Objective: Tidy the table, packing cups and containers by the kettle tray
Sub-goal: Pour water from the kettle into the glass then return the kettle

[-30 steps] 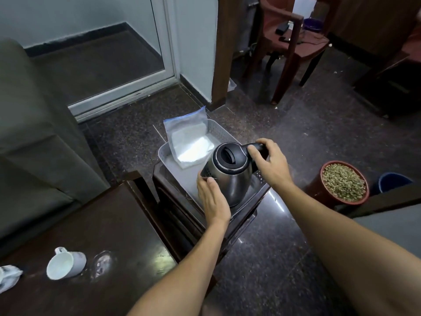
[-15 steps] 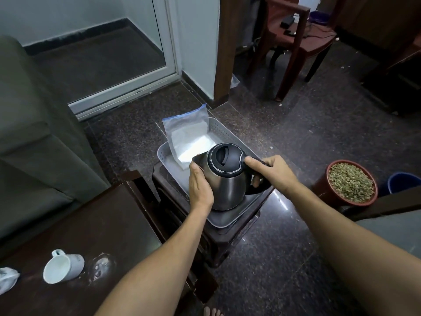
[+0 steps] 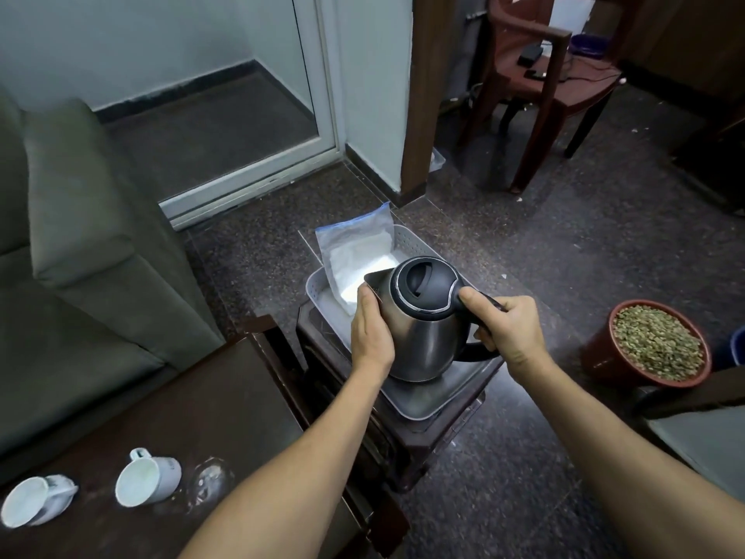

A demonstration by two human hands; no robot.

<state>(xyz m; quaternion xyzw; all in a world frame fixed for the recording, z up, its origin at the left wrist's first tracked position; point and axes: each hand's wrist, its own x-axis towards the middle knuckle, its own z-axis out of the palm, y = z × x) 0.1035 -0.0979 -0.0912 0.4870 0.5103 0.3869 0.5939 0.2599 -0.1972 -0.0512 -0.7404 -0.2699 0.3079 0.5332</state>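
Closest, at lower left, a second cup [image 3: 34, 505] has come into view beside the tipped cup [image 3: 148, 481] on the table [image 3: 225, 397]; both lie well apart from the tray [image 3: 419, 403]. Mid-frame, the kettle [image 3: 423, 328] has been drawn to the tray's near end, handle swung right. The right hand [image 3: 510, 332] has its fingers curled round the handle; the left hand [image 3: 371, 336] has slid to the flank, fingers flat. That likely frees room by the bag [image 3: 358, 252] behind. Whether the kettle rests or hovers is unclear, and the clear thing [image 3: 211, 480] by the cups is unreadable.
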